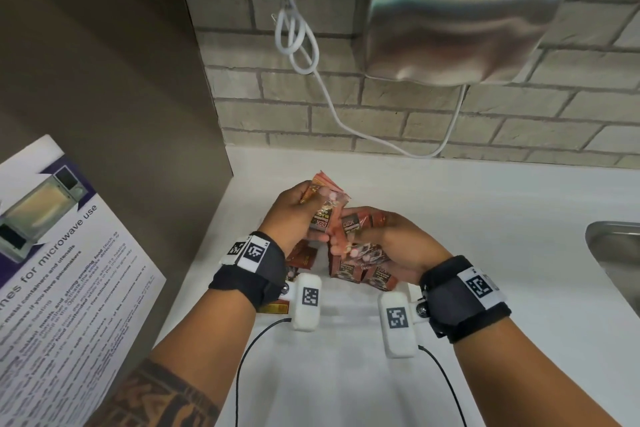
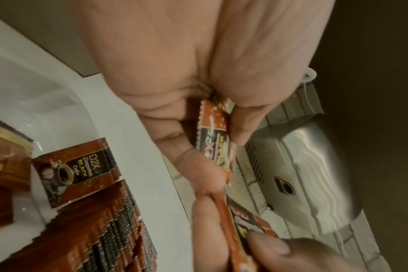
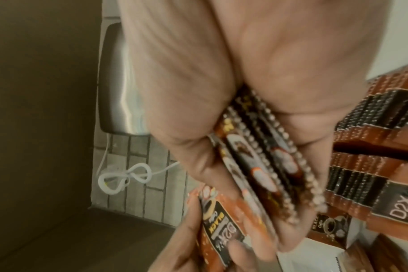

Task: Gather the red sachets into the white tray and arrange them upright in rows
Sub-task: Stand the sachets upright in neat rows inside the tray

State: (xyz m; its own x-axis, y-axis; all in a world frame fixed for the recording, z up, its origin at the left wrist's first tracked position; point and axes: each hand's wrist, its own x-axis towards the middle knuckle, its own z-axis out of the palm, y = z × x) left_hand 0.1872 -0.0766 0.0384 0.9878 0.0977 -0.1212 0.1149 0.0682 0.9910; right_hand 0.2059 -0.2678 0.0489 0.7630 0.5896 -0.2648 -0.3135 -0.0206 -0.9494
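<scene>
1. The red sachets (image 1: pixel 360 262) stand upright in packed rows in the white tray (image 2: pixel 47 110) on the table (image 1: pixel 485 218), likely so more fit.
2. The left hand (image 1: pixel 294 215) pinches a few sachets, the right hand (image 1: pixel 391 243) grips a stack edge-on, seemingly squaring them first.
3. Both hands meet above the tray, palms turned inward.

wrists: black bands (image 1: pixel 249 274), white coded tags | left forearm: dark tattoo (image 1: pixel 162 399)
</scene>
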